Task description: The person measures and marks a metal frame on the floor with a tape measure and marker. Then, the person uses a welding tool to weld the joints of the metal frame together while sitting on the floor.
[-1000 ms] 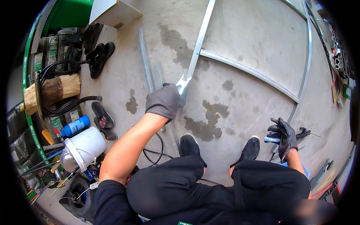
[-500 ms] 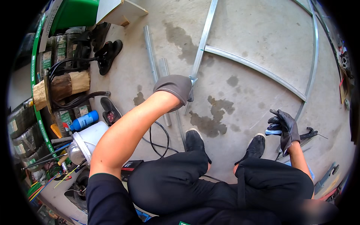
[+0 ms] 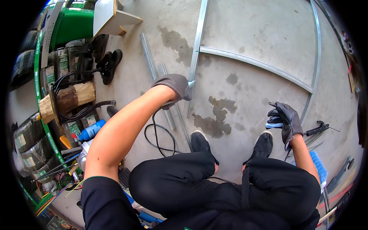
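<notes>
My left hand (image 3: 174,90), in a grey glove, is closed around a small shiny metal bracket (image 3: 191,84) at the near part of a long metal rail (image 3: 197,36); the glove hides much of the grip. Two loose metal tubes (image 3: 148,51) lie just left of it. The rail joins a crossbar (image 3: 253,64) and another rail (image 3: 316,57) in a ladder-like frame on the floor. My gloved right hand (image 3: 283,122) hovers at the right with fingers apart, a blue patch showing at them. Beside it lies a black tool (image 3: 317,128) with a thin rod.
Stacked wrapped tires (image 3: 34,153), a log (image 3: 67,99), black sandals (image 3: 109,67), a blue bottle (image 3: 92,129), a green bin (image 3: 73,23) and a white wooden piece (image 3: 105,19) crowd the left. A black cable (image 3: 155,142) loops near my shoes (image 3: 199,142). Blue cloth (image 3: 317,166) lies at lower right.
My left wrist has turned over the bracket, the glove now covering more of it, and the forearm has swung higher. My right hand has risen slightly, fingers still apart. The view has shifted a little.
</notes>
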Motion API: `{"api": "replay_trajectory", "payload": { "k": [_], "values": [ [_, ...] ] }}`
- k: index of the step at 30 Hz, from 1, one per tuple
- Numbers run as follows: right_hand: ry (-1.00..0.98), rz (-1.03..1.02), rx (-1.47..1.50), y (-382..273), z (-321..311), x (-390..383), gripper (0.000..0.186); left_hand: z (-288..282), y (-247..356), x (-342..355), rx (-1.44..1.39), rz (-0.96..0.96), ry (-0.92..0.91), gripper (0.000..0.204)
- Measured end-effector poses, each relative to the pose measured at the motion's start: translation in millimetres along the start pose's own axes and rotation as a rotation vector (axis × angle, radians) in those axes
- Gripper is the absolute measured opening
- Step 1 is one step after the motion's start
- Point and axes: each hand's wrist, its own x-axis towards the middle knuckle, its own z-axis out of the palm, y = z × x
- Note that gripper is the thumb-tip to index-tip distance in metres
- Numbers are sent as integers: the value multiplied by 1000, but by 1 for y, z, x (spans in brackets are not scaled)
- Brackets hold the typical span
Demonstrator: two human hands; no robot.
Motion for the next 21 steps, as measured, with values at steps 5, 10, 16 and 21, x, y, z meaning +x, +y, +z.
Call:
{"api": "replay_trajectory", "payload": {
  "k": [5, 10, 16, 21],
  "values": [
    [-30, -4, -6, 17, -7, 4, 48, -17, 20, -53, -150, -112, 348, 36],
    [144, -31, 1, 64, -40, -14, 46, -35, 31, -99, -215, -127, 724, 48],
    [388, 210, -297, 89, -102, -46, 46, -14, 95, -89, -133, 297, 436, 26],
    [564, -94, -134, 70, -120, -53, 43, -28, 172, -57, 142, 285, 367, 41]
  ]
}}
